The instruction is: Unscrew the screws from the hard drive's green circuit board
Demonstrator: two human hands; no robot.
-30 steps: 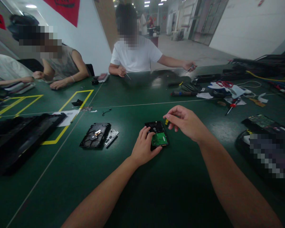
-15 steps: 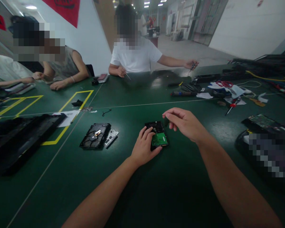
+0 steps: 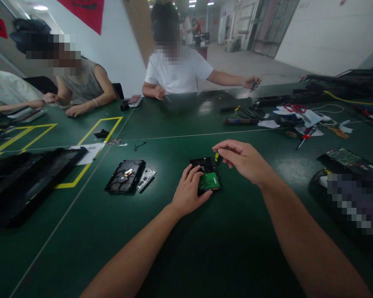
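Observation:
In front of me a hard drive (image 3: 209,181) with a green circuit board lies on the green table. My left hand (image 3: 191,188) holds it from the left, fingers over its top and thumb along its near edge. My right hand (image 3: 238,159) pinches the handle of a small black and yellow screwdriver (image 3: 218,159) over the drive's right edge; its tip is too dark to make out. Left of my hands lies a black drive casing (image 3: 125,176) with a shiny metal part in it. A perforated metal plate (image 3: 146,179) leans against that casing.
Long black housings (image 3: 34,182) lie at the left. At the right are a circuit board (image 3: 349,161), a red-handled screwdriver (image 3: 306,136) and piled cables (image 3: 354,89). Across the table a person in a white shirt (image 3: 180,70) holds tools; other people sit at the left.
The screwdriver has turned in my right fingers, and its yellow marking now shows. My left hand and the hard drive stay in place. The view has shifted slightly.

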